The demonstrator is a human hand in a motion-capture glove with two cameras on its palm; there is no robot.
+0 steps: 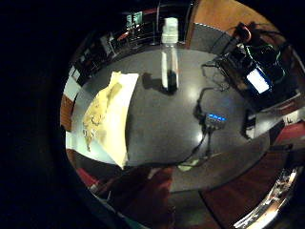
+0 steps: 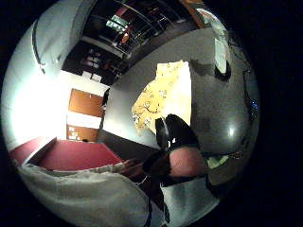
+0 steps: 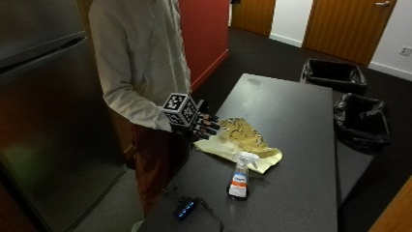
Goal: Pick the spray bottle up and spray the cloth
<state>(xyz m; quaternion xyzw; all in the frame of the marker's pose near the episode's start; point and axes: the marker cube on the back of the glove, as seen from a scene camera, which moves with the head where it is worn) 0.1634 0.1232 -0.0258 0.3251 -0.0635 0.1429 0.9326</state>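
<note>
Currently right hand hovers at surface near edge beside cloth; grip relaxed, holding nothing. Spray bottle upright, apart from cloth, untouched, within reach for pickup.

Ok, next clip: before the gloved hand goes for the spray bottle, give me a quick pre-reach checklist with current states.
1. Spray bottle upright on the table: ok.
2. Path from the right hand to the bottle free of obstacles: ok; only the cloth lies flat near it.
3. Right hand holding nothing: ok, it hovers at the table edge beside the cloth.
4. Cloth spread out on the table, ready to be sprayed: ok, it lies beside the bottle.
5. Nozzle facing the cloth: cannot tell.
6. Cable and blue-lit hub away from the bottle: ok, they sit apart near the table corner.
</note>
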